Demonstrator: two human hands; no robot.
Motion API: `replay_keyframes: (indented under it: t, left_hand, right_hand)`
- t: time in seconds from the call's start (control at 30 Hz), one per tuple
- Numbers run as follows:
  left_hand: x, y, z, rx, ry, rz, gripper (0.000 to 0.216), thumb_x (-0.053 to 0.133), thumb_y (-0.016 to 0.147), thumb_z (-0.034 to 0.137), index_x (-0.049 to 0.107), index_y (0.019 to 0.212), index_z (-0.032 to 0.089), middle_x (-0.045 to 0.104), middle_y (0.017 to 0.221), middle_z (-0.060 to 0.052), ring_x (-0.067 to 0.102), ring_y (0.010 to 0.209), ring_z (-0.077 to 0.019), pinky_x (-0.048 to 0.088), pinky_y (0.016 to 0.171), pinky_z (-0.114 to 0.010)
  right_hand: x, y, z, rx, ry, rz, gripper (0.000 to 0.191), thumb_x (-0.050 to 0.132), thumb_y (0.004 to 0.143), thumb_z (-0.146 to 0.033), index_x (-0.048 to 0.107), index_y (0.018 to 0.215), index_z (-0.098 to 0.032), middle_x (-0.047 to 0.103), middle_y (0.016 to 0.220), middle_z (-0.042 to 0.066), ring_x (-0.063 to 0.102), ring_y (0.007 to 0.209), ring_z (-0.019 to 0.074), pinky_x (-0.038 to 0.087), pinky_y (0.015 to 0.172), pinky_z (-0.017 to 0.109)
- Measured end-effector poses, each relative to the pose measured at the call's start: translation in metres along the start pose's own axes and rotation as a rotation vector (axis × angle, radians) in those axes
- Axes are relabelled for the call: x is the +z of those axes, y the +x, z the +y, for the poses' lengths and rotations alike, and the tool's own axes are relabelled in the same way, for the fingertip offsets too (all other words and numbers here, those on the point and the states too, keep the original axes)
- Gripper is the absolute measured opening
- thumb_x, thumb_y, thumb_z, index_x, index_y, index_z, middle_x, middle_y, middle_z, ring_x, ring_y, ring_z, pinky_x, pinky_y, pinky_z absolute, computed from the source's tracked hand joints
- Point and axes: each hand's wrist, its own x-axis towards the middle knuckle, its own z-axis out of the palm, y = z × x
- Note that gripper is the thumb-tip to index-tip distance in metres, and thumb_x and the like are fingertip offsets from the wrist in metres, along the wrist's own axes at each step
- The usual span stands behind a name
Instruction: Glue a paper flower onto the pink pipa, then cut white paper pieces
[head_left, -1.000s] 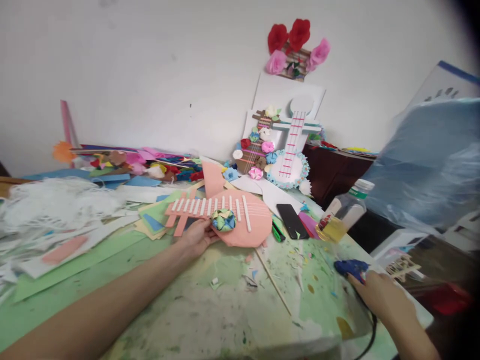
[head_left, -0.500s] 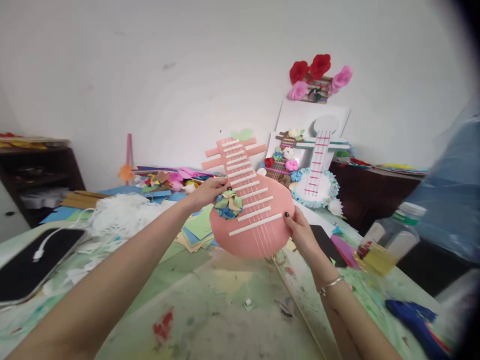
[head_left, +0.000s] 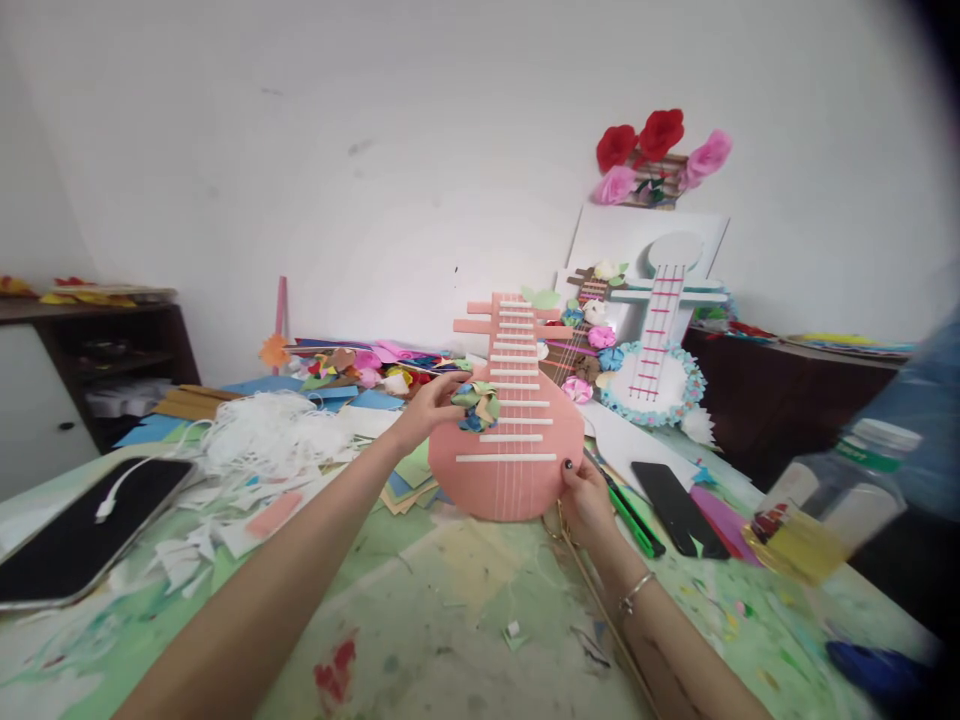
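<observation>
A pink cardboard pipa with white bars and thin strings stands nearly upright on the table before me. My left hand is closed at its upper left edge, thumb and fingers against a green, blue and cream paper flower. Whether that flower is glued on does not show. Lower down, my right hand pinches the pipa's right edge, its thumb on the front and its other fingers mostly hidden. A pale green paper leaf sits at the top of the neck.
Finished paper instruments lean at the back right. A green cutter, a black phone and a bottle of yellow liquid lie or stand to the right. White shredded paper and a tablet-like device are on the left.
The pipa has turned from a leftward tilt to nearly upright and come down to the table. My left hand has shifted beside the flower; my right hand keeps the lower right edge.
</observation>
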Motion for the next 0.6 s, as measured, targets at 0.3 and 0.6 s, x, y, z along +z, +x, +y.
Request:
replay_keyframes:
  t: [0.3, 0.6]
  left_hand:
    - [0.008, 0.001, 0.009, 0.076, 0.332, 0.030, 0.052, 0.065, 0.063, 0.019, 0.057, 0.114, 0.012, 0.063, 0.116, -0.013, 0.059, 0.105, -0.0269, 0.046, 0.087, -0.034]
    - [0.006, 0.000, 0.010, 0.000, 0.217, 0.030, 0.052, 0.069, 0.061, 0.020, 0.057, 0.112, 0.014, 0.067, 0.103, -0.011, 0.062, 0.098, -0.0253, 0.049, 0.079, -0.032]
  right_hand:
    - [0.001, -0.002, 0.000, 0.006, 0.028, 0.008, 0.031, 0.076, 0.063, -0.035, 0.067, 0.089, -0.020, 0.073, 0.090, 0.004, 0.065, 0.082, 0.0195, 0.048, 0.082, 0.036]
    - [0.001, -0.002, 0.001, -0.020, -0.002, 0.014, 0.032, 0.076, 0.063, -0.035, 0.067, 0.091, -0.021, 0.073, 0.092, 0.004, 0.065, 0.084, 0.0204, 0.049, 0.081, 0.037]
